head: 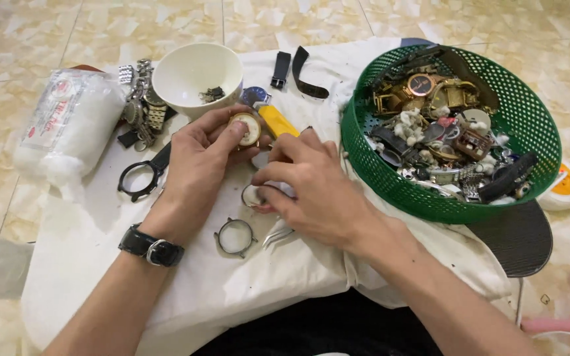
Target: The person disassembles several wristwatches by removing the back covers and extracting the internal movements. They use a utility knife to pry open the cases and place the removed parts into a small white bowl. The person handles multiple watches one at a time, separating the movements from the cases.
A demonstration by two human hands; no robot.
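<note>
The gold watch head (251, 128) is sitting pinched in the left hand (199, 158), the thumb pressing on its pale dial and the fingers curling behind its rim, so the hand is closing narrowly around it. It looks small, stiff and light, with a smooth metal edge that is likely slippery and a face that is probably fragile, so the rim seems the safer place to grip, not the dial. Just to the right of that hand, the right hand (311, 191) is bending low over the white cloth (186, 290), its fingertips nipping a small round ring or glass (253, 195); how firmly it is holding, I cannot tell. Beyond the left hand a white bowl (196, 72) is standing, and far right of the right hand a green basket (529, 112) is brimming with watch parts. Nearer the wrists, an empty metal case (235, 237) is lying flat, with tweezers (277, 233) just beside it.
</note>
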